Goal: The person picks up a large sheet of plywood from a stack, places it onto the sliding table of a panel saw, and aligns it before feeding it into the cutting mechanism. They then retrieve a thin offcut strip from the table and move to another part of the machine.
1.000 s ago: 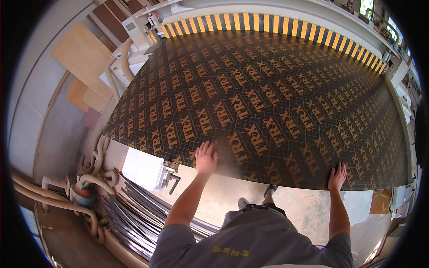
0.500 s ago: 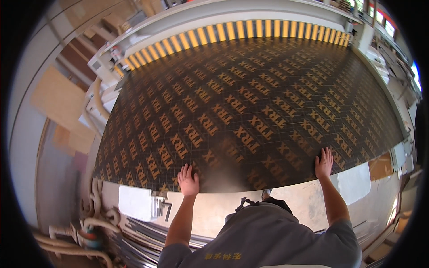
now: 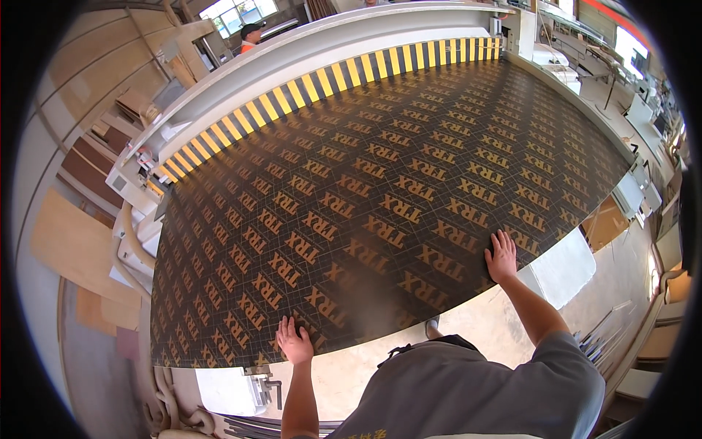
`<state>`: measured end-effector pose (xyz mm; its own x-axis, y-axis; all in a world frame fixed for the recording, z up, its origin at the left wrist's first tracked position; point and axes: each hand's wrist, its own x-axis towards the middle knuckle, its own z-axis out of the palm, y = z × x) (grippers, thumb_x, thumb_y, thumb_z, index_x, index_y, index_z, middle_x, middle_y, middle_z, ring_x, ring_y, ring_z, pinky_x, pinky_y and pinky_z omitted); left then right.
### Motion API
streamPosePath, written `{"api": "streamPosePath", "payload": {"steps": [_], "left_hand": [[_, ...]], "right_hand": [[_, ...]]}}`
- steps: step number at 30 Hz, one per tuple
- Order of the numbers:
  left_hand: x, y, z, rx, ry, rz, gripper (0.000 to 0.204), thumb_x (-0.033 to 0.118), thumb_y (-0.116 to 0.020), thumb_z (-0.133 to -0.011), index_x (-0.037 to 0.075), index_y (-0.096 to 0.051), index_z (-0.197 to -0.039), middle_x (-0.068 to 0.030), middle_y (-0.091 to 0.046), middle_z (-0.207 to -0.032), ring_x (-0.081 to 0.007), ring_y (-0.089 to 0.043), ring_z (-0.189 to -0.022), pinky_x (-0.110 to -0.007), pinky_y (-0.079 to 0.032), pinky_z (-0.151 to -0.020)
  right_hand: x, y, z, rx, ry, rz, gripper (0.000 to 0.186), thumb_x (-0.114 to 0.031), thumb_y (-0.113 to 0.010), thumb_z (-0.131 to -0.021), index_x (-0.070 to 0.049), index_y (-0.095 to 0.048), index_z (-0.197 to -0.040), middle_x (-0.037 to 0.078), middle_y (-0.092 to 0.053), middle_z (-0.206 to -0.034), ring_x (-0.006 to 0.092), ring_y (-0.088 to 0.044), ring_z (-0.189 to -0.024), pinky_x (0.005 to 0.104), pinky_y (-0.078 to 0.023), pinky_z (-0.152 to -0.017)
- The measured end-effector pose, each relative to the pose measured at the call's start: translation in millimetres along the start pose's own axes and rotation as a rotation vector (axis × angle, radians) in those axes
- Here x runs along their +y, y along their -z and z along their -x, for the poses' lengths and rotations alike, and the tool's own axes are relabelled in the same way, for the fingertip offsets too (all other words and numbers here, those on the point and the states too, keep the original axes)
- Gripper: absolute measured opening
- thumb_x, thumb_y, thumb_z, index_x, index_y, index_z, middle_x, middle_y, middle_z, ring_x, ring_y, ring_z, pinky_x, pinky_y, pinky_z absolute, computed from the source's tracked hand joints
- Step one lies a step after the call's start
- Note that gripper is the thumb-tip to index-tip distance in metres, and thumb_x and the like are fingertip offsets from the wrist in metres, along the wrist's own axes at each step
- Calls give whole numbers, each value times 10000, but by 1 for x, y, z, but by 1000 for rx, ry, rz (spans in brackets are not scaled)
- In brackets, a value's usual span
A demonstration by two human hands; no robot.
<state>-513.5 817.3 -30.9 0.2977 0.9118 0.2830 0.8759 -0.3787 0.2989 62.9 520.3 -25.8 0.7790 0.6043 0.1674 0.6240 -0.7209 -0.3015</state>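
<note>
A large dark brown panel (image 3: 322, 197) with repeated gold lettering and thin pale lines lies flat on a machine bed, its near edge in front of my body. Near that edge on the left, my left hand (image 3: 295, 342) rests palm down on the panel with its fingers stretched out. Farther right, my right hand (image 3: 502, 256) lies the same way, fingers extended over the surface close to the edge. Neither hand grips anything. The panel's far side reaches a yellow-and-black striped guard (image 3: 329, 80).
A long white machine beam (image 3: 307, 55) runs behind the striped guard. White support plates (image 3: 227, 391) jut out below the panel's near edge. Beige hoses (image 3: 131, 238) hang at the left, near leaning wooden boards (image 3: 73, 252). Beyond the beam stands a person in a dark cap (image 3: 251, 36).
The view has tilted and turned, so the panel and guard appear slanted and more of the workshop shows behind. Both hands stay flat on the panel near its edge.
</note>
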Motion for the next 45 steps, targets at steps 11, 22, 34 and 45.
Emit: {"api": "streamPosePath", "payload": {"steps": [11, 22, 34, 45], "left_hand": [[0, -2, 3, 39, -29, -13, 471, 239, -583, -991, 37, -612, -1415, -163, -544, -1546, -379, -450, -1464, -529, -287, -1257], [24, 33, 104, 79, 75, 230, 426, 29, -687, -925, -12, -612, -1342, -190, -643, -1262, -380, -610, -1117, -481, -476, -992], [54, -2, 108, -40, 1247, 1192, 742, 567, -578, -1035, 67, -355, -1536, -179, -504, -1497, -364, -562, -1277, -551, -407, -1122], [43, -25, 98, -1, 1282, 1658, 646, 489, -484, -1109, 82, -357, -1594, -171, -475, -1545, -362, -491, -1415, -524, -347, -1226]], "right_hand": [[5, -4, 0, -5, 20, -5, 589, -304, -607, -1010, -46, -490, -1527, 181, -371, -1665, 367, -290, -1564, 491, -205, -1302], [24, 27, 106, 72, -59, -372, 291, -50, -689, -913, -11, -663, -1200, 173, -641, -1275, 348, -612, -1177, 431, -488, -1027], [52, -25, 102, -86, -1050, -1425, 409, -446, -606, -1047, -105, -596, -1272, 73, -647, -1186, 216, -648, -1019, 390, -531, -820], [46, -42, 87, -152, -1100, -1665, 453, -496, -596, -1046, -111, -591, -1283, 79, -616, -1188, 253, -597, -1107, 420, -510, -931]]}}
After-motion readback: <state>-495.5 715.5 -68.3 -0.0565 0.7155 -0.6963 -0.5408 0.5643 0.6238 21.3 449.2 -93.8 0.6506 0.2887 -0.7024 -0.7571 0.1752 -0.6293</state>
